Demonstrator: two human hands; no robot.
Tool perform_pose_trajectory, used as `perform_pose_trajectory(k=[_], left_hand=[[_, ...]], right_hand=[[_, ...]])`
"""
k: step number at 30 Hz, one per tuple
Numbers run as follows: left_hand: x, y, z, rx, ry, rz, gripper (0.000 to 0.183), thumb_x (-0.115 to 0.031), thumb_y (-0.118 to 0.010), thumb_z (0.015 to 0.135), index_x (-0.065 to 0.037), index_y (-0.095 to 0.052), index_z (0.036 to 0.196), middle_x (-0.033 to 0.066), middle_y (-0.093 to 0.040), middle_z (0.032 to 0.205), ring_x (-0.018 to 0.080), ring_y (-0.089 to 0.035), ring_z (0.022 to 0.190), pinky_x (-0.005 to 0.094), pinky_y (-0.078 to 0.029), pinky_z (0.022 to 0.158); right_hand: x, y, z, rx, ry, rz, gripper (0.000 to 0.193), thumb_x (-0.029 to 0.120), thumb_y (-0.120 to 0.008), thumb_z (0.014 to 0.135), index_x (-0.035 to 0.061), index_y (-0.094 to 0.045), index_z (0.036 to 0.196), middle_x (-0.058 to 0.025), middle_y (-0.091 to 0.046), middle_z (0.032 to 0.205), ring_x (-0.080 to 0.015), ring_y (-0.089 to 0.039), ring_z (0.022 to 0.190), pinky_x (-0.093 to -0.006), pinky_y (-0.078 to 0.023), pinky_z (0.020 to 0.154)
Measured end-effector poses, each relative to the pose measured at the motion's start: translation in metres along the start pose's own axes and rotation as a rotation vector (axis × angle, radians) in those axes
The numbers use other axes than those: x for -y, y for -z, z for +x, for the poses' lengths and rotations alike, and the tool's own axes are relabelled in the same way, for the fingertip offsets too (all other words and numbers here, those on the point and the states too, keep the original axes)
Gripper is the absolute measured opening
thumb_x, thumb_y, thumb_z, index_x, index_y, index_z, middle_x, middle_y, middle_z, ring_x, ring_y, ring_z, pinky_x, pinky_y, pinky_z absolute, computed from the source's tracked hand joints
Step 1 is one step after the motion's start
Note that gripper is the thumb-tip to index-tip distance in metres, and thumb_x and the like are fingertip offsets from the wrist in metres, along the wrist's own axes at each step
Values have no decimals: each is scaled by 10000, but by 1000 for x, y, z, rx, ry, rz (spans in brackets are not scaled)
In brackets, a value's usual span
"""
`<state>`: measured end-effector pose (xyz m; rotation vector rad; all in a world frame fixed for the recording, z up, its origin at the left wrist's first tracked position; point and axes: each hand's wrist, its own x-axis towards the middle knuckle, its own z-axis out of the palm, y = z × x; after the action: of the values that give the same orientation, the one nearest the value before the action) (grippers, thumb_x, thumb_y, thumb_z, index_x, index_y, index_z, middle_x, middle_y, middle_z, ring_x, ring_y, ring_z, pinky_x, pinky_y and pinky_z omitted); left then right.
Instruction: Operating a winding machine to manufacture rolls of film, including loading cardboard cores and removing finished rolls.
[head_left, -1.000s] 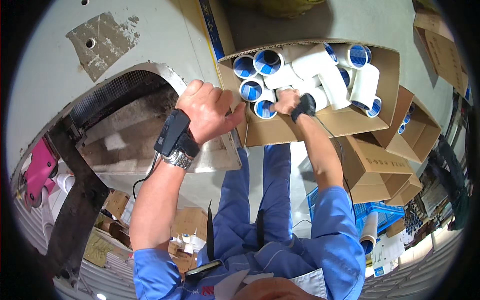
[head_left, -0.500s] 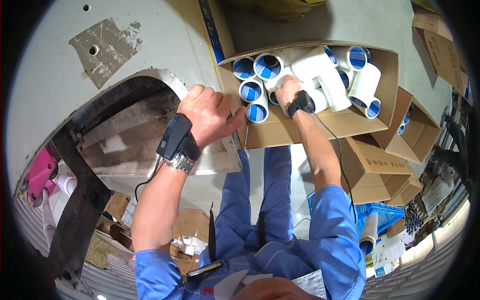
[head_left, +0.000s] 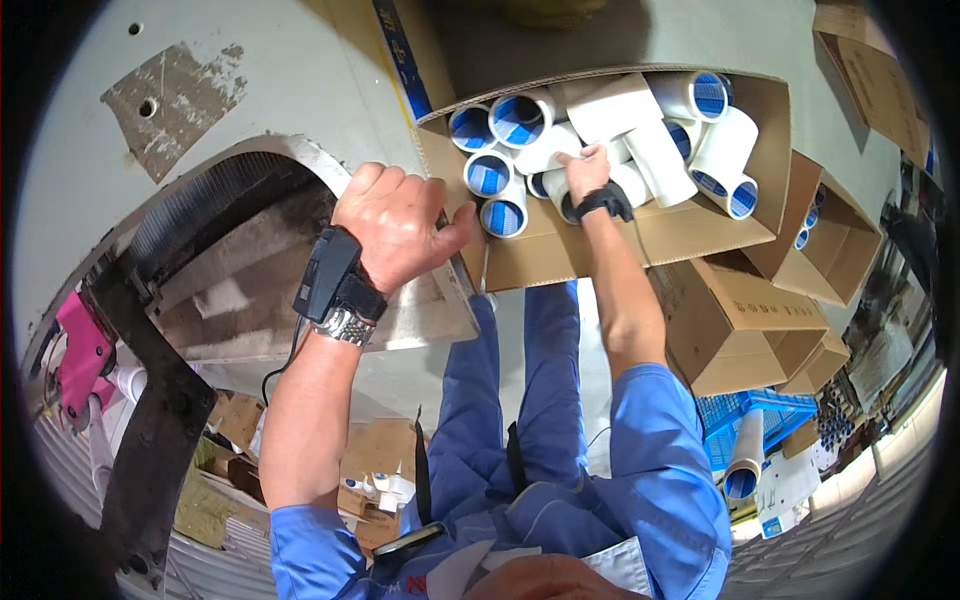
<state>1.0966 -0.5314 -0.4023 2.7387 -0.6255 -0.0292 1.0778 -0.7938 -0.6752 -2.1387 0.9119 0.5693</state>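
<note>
In the open cardboard box [head_left: 530, 266] lie several white rolls [head_left: 661, 163] with blue-lined cores, some upright-ended at the left, others lying at angles. My right hand [head_left: 588, 177] reaches into the middle of them, its thumb toward the left and its fingers curled down over a white roll; the fingertips are partly hidden. At the left, my left hand [head_left: 400, 222] is closed, knuckles up and thumb pointing right, at the rim of the pale machine frame [head_left: 300, 155]. What its curled fingers hold, if anything, is hidden. Each wrist carries a black strapped device.
An oval opening [head_left: 240, 265] with a toothed inner edge lies in the machine frame. Further cardboard boxes [head_left: 745, 325] stand to the right, one with blue-cored rolls inside. A blue crate [head_left: 725, 430] holds a long tube [head_left: 746, 450]. A dark metal bracket [head_left: 160, 410] is at the left.
My right hand has shifted rightward over the rolls and turned, so its thumb shows. A white roll to its left now lies more exposed. My left hand stays by the machine rim.
</note>
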Motion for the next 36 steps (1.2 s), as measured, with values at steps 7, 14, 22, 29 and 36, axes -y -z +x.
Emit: perform_pose_trajectory(k=[7, 14, 22, 29, 36], left_hand=[[-5, 8, 7, 70, -3, 68, 176, -219, -778, 677, -113, -641, 711, 29, -574, 605, 212, -567, 606, 340, -428, 655], [-5, 12, 5, 73, 1, 64, 179, -222, -779, 685, -109, -641, 709, 34, -574, 604, 210, -569, 612, 341, -431, 660], [-5, 9, 7, 84, 9, 54, 187, -229, -785, 684, -108, -644, 710, 37, -580, 610, 208, -567, 614, 342, -431, 661], [-3, 10, 5, 62, 11, 48, 184, -222, -786, 677, -108, -645, 709, 35, -577, 607, 209, -563, 611, 340, -429, 658], [-2, 5, 4, 13, 19, 27, 191, -200, -802, 638, -111, -652, 717, 28, -579, 622, 210, -557, 594, 341, -431, 634]], right_hand=[[16, -36, -83, 191, 580, -238, 376, 89, -656, 724, 14, -540, 1075, -284, -633, 1003, -451, -599, 984, -513, -461, 843], [23, 62, -42, 237, 506, -455, 208, 165, -590, 795, 3, -704, 859, -238, -679, 1021, -373, -663, 958, -448, -529, 843], [-47, 23, -11, 631, 299, -662, 360, 179, -583, 809, 49, -642, 1139, -232, -689, 1036, -379, -671, 989, -470, -518, 872], [-1, 72, -36, 529, 571, -948, 324, 259, -606, 798, 38, -667, 1027, -202, -714, 956, -324, -699, 921, -410, -527, 847], [-50, 16, 13, 545, 471, -1321, 321, 283, -544, 937, 87, -672, 1156, -54, -721, 1099, -215, -697, 985, -328, -535, 789]])
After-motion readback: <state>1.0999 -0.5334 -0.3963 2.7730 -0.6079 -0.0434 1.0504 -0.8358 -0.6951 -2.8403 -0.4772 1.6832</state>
